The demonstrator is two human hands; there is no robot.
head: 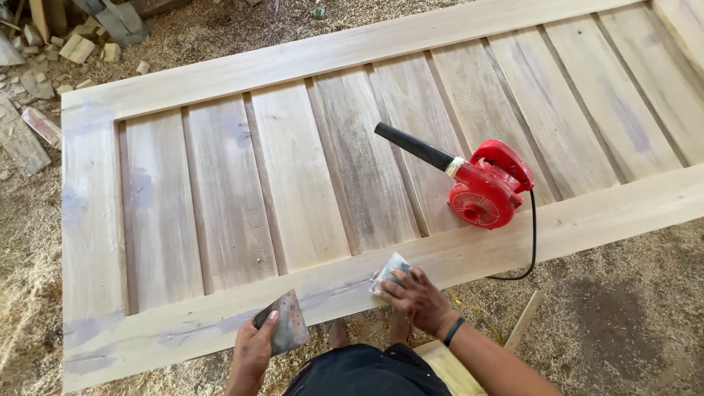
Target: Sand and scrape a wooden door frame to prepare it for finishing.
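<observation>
Right hand (412, 297) grasps a scraper (389, 270), blade pressed on the door (308, 176) rail toward 11 o'clock; left hand (255, 346) grips a filler board (284, 324), at its 9 o'clock.

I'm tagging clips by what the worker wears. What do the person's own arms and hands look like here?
Both arms are bare, with no sleeves and no gloves. The right hand has a dark band around its wrist, black with a bluish edge. The left hand wears nothing on hand or wrist. No rings show on either hand.
</observation>
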